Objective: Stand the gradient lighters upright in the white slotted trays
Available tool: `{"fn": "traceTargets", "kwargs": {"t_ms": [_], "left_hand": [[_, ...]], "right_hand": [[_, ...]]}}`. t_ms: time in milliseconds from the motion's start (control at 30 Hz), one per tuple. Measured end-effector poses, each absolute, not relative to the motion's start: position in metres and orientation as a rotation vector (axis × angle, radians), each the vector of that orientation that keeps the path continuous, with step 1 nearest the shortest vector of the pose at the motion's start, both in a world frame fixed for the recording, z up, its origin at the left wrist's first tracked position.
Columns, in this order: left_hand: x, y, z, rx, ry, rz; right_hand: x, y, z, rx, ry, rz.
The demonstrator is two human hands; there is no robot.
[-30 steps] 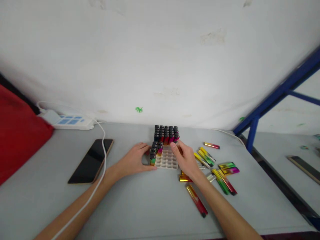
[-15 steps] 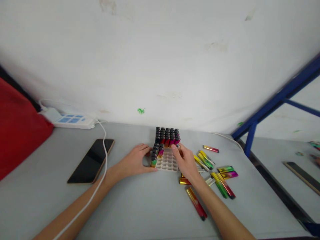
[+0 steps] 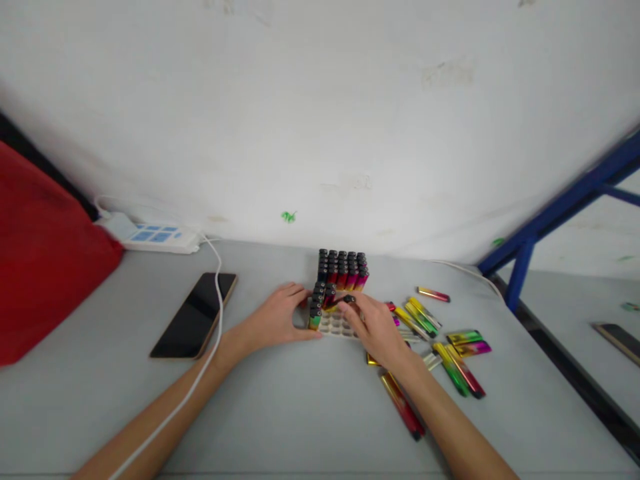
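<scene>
A pale tray [image 3: 336, 325] with rows of round-cornered slots lies on the grey table. Black-topped lighters [image 3: 343, 267] stand upright in its back rows, and several more [image 3: 317, 303] fill its left side. My left hand [image 3: 277, 317] grips the tray's left edge, thumb at the front corner and fingers behind. Over the slots, my right hand [image 3: 377, 327] pinches a lighter [image 3: 349, 299] by its black top; it is tilted, and the fingers hide part of it. To the right, loose shiny lighters [image 3: 453, 367] in red, green, yellow and purple lie flat, some hidden under my right forearm.
A dark phone [image 3: 193, 317] lies at left, crossed by a white cable [image 3: 200, 377] that also passes over my left forearm. Behind it are a white power strip [image 3: 163, 238] and a red bag-like item [image 3: 45, 260]. A blue metal frame [image 3: 523, 267] stands at right.
My right hand has moved slightly left over the slots, and the lighter in it shows more clearly. My left hand keeps its grip on the tray. The whole view has shifted a little.
</scene>
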State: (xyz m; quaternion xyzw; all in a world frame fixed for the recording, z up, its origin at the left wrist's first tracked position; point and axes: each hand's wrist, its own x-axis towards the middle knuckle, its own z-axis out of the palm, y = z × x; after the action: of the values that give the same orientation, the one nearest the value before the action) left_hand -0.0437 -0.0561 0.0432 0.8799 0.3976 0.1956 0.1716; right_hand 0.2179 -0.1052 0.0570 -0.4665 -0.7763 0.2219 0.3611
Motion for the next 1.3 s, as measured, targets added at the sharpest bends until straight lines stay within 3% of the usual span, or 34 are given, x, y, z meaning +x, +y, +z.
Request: {"fn": "traceTargets", "kwargs": {"t_ms": [133,333,467,567,833,1100,1300], "left_hand": [[-0.044,-0.056,0.042,2.482,1.144,0.565],[-0.045,-0.055,0.041,2.470,1.141,0.592],[-0.045,-0.053,0.040,2.464,1.164,0.574],[-0.045,-0.052,0.040,2.475,1.179,0.572],[-0.045,-0.051,0.040,2.495,1.175,0.602],[-0.045,-0.050,0.040,2.480,1.184,0.610],[-0.046,-0.050,0.041,2.503,1.159,0.606]], "right_hand": [[0.216,-0.100,0.049,-1.203,-2.173,0.472],[0.194,-0.100,0.054,-1.432,-2.368,0.053],[0.204,-0.098,0.065,-1.420,-2.337,0.148],[0.259,-0.090,0.072,-1.401,-2.160,0.260],[0.437,-0.079,0.053,-1.868,-1.954,0.045],[0.437,-0.083,0.058,-1.758,-1.702,0.348],[0.374,-0.082,0.090,-1.275,-1.194,0.705]]}}
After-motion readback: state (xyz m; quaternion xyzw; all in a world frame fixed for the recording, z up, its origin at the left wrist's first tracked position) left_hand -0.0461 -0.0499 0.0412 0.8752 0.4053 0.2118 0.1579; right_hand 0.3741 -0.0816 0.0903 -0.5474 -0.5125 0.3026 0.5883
